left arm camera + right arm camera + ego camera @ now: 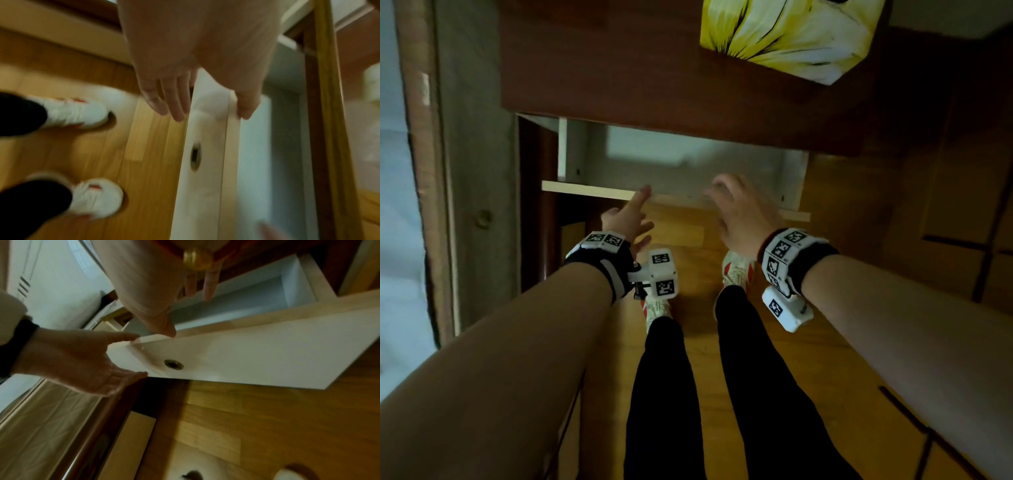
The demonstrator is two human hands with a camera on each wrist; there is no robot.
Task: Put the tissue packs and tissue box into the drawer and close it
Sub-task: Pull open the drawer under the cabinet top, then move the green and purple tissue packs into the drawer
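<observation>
A tissue box (791,37) printed with a yellow and white flower stands on the brown nightstand top (619,68), at its far right. Below it the drawer (585,190) is pulled out, and its white inside (688,171) shows nothing in it. My left hand (637,214) reaches to the left part of the drawer front (205,170), fingers straight, thumb on the top edge. My right hand (729,202) is spread over the middle of the front, its thumb tip touching the top edge (236,324), fingers out over the inside. No tissue packs are in view.
A bed with white sheets (400,205) runs along the left, close to the nightstand. My legs in black trousers (750,377) and white shoes stand on the wooden floor right before the drawer. A round hole (173,364) marks the drawer front. A brass knob (195,259) shows above.
</observation>
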